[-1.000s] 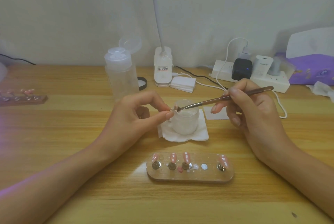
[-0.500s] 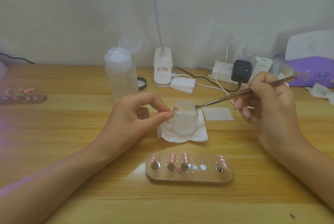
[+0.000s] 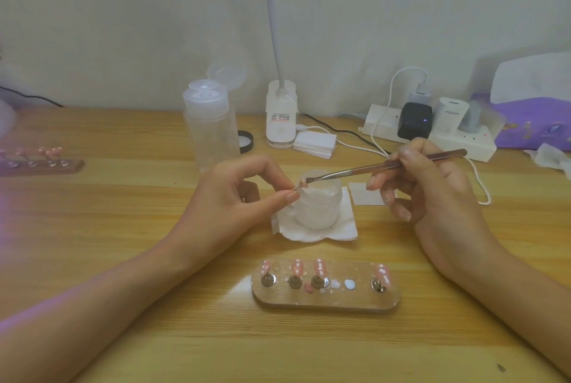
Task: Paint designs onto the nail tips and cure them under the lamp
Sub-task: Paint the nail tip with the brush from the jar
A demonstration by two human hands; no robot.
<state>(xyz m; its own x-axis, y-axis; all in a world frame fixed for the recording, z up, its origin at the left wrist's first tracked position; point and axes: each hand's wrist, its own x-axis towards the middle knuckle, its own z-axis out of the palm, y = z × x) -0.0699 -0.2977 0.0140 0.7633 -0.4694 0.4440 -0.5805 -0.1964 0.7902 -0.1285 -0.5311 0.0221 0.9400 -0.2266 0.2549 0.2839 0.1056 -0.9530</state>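
Since half a second ago, our right hand point(image 3: 432, 197) is coming back to the left. It is carrying the brush point(image 3: 386, 166) across the jar point(image 3: 319, 206), so the bristles, which were at the jar's right rim, are now reaching the nail tip point(image 3: 301, 185). Our left hand point(image 3: 244, 197) is staying where it was.

Looking down from the head camera, we are pinching that nail tip between left thumb and forefinger, just over the jar's left rim, with the other fingers curling loosely behind. Our right hand is gripping the brush like a pen, thumb and forefinger closing round the handle, which is slanting up to the right. We cannot tell whether the bristles are touching the tip or only hovering at it.

The jar is standing on a white tissue point(image 3: 343, 228) on the tabletop point(image 3: 123, 259), between our hands. Nearer to us, a holder point(image 3: 324, 300) is carrying four pink tips point(image 3: 319, 266) with white dots: three toward its left end and one at its right end. Small paint blobs are lying between them.

Behind the jar, a bottle point(image 3: 210, 132) is standing with its flip lid open. A desk lamp point(image 3: 281, 117) is standing just right of it, and a power strip point(image 3: 432, 135) with chargers is lying further right. A paper square point(image 3: 363, 194) is lying just right of the tissue. A second holder point(image 3: 40, 163) is sitting far to the left.
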